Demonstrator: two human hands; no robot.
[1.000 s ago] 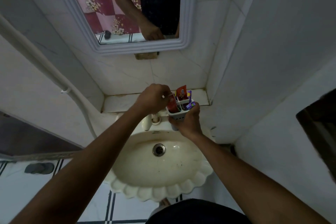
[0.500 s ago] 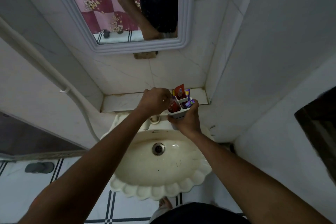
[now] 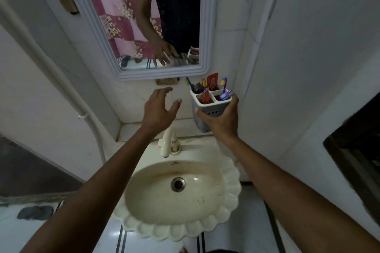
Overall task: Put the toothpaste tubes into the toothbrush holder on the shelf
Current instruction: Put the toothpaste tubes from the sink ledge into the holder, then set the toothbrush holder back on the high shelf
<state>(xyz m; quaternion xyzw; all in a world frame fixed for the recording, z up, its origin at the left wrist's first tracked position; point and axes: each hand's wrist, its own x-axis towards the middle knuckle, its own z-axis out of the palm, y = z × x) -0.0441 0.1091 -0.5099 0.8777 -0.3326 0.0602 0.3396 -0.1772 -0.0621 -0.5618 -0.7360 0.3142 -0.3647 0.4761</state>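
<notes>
The right hand [image 3: 221,118] now grips the holder [image 3: 207,107] lifted off the shelf [image 3: 131,129], against the wall. The left hand [image 3: 159,109] has let go, fingers spread, empty. The tubes [image 3: 205,96] stand inside; loading looks done.

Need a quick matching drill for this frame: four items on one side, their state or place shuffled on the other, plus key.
Column 1
1. left hand
2. right hand
3. toothbrush holder
4. tap

Column 2
A. held up in the air near the wall corner
B. open, fingers spread, holding nothing
C. mounted at the back of the sink
D. grip closed around the holder's lower body

Pairs: 1-B, 2-D, 3-A, 4-C
</notes>
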